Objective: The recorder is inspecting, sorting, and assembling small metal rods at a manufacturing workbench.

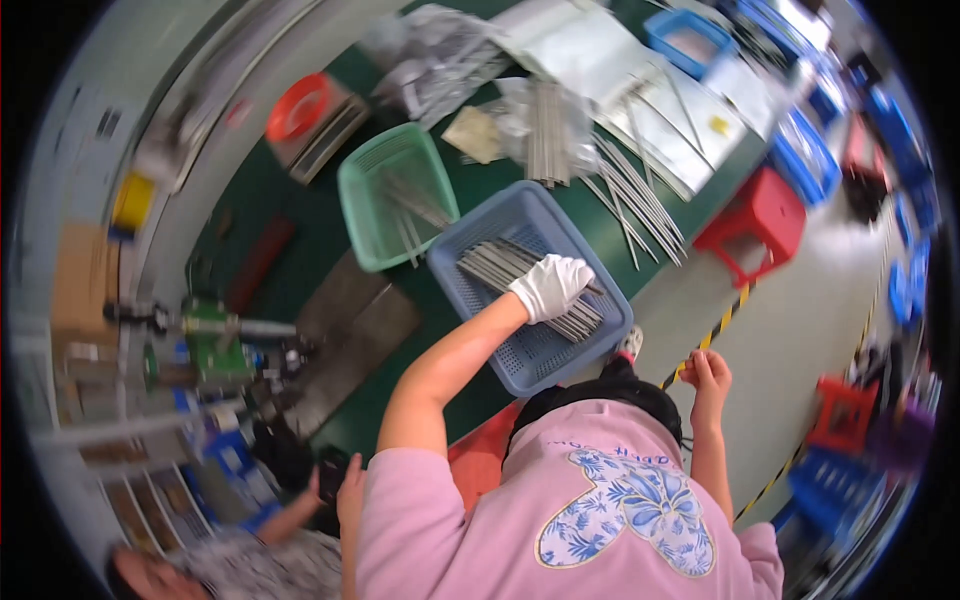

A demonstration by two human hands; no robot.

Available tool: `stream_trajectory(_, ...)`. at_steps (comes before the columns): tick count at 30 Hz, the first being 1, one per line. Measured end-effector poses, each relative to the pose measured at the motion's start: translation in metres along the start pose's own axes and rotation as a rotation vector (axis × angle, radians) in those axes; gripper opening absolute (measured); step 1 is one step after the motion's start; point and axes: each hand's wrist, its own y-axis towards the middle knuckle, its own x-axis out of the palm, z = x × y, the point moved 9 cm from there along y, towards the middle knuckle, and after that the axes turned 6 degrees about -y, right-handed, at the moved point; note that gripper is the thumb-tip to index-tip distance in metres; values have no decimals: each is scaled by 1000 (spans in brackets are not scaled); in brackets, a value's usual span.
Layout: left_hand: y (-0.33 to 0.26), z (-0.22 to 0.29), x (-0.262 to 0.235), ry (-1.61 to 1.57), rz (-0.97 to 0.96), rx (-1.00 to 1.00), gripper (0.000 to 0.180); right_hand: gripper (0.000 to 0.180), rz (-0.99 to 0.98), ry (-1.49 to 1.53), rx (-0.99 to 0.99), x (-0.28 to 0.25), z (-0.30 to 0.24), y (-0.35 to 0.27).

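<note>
My left hand, in a white glove, is inside a blue-grey plastic basket. Its fingers are closed round some of the thin metal rods lying there in a bundle; the fingertips are partly hidden. Off to the right of the basket, my bare right hand is raised over the floor with its fingers curled together, and nothing shows in them. Left of the basket stands a light green plastic basket with a few rods inside.
More metal rods lie on the green table, beside a bagged bundle of strips. A red stool stands past the table's right edge. At lower left a co-worker's hand is near a black object. Machinery stands left.
</note>
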Motion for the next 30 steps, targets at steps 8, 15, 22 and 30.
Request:
stream_trajectory(8,-108,-11,-154,-608,1707,-279,26,16,-451,-207,-132,79,-48,38)
stream_trajectory(15,-240,109,-182,-223,2234,-243,25,15,-821,-325,-106,138,-42,48)
stream_trajectory(22,-275,58,-112,-306,2154,-601,20,14,-927,-359,-215,175,-56,25)
stream_trajectory(30,-250,27,-70,-560,1796,-606,17,11,-961,-380,-354,201,-47,-17)
